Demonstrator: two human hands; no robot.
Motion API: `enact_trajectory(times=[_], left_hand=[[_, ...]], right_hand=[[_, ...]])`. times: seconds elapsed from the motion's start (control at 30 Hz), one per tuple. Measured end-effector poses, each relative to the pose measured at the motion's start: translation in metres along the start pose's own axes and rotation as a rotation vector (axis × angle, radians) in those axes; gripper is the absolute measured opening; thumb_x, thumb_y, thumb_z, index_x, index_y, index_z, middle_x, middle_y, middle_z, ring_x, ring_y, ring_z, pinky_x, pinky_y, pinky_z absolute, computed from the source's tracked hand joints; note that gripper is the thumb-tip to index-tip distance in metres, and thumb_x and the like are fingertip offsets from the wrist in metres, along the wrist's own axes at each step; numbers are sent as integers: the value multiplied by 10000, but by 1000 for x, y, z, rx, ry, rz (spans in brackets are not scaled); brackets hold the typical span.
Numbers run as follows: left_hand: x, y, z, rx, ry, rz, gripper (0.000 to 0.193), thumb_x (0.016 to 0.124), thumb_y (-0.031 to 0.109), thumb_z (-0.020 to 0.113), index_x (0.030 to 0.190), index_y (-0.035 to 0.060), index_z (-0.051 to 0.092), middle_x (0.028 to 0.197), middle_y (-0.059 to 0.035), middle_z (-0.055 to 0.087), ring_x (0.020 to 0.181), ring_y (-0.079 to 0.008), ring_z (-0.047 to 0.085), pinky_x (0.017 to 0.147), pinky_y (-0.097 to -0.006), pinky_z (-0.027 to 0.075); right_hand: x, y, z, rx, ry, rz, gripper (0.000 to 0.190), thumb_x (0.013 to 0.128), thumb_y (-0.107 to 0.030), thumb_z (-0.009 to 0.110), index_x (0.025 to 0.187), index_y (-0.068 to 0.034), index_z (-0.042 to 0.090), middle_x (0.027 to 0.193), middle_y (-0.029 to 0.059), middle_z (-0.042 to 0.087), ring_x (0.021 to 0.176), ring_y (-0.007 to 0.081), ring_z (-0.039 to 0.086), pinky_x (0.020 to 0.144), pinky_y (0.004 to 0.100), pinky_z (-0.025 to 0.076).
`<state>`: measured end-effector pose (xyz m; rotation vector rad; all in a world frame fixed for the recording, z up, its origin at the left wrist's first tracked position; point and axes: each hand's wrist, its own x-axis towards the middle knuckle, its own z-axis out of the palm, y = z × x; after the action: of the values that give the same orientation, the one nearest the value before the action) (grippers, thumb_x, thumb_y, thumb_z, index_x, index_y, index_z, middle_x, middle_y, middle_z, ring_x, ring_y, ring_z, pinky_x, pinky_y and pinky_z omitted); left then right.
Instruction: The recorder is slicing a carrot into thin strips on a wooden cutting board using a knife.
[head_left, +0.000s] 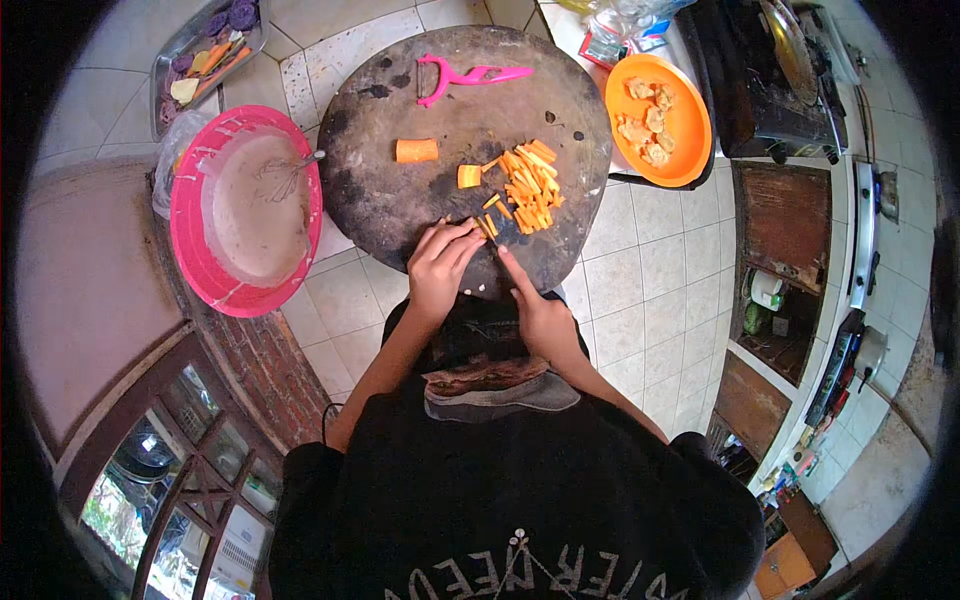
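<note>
On the round wooden chopping board (367, 191), my left hand (439, 270) presses a piece of carrot (480, 227) with bent fingertips. My right hand (541, 319) grips a knife (493, 241), its index finger stretched along the blade; the handle is hidden in the palm. The blade sits against the carrot, close to my left fingertips. A few cut sticks lie just beyond it. Farther right is a heap of carrot sticks (532, 187). A short carrot block (469, 176) and a longer peeled carrot chunk (417, 151) rest apart from the heap.
A pink peeler (472, 77) lies at the board's far side. Left stands a pink basin (187, 225) of pale batter with a wire whisk (285, 176). An orange plate (694, 169) at right carries fried pieces. A metal tray (159, 82) holds vegetable scraps at the far left.
</note>
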<state>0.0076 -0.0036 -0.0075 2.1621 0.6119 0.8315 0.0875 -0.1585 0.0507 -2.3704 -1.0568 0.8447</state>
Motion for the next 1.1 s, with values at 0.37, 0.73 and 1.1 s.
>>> enact_trajectory(times=[0.37,0.73,1.1], left_hand=[[-3,-4,1,-33,8,2,160,715,-21,737,869,3,700,956,-91,673,874,-257,639,881,-397,506],[-1,-3,-1,20,-22,39,184,725,-8,741,905,9,708,995,-83,645,899,-275,624,883,-402,500],[-1,-2,-1,44,-1,20,171,730,6,742,897,22,708,981,-74,658,893,-254,632,904,-405,489]], right_hand=[[10,7,2,136,59,-102,618,936,-146,516,1464,-352,269,661,248,604,613,412,629,533,511,502],[-2,5,-3,100,-16,-36,569,952,-164,514,1462,-308,306,589,212,571,535,371,612,499,483,482],[12,3,-28,-24,-140,-16,532,953,-175,523,1431,-339,357,844,224,647,608,401,620,535,475,503]])
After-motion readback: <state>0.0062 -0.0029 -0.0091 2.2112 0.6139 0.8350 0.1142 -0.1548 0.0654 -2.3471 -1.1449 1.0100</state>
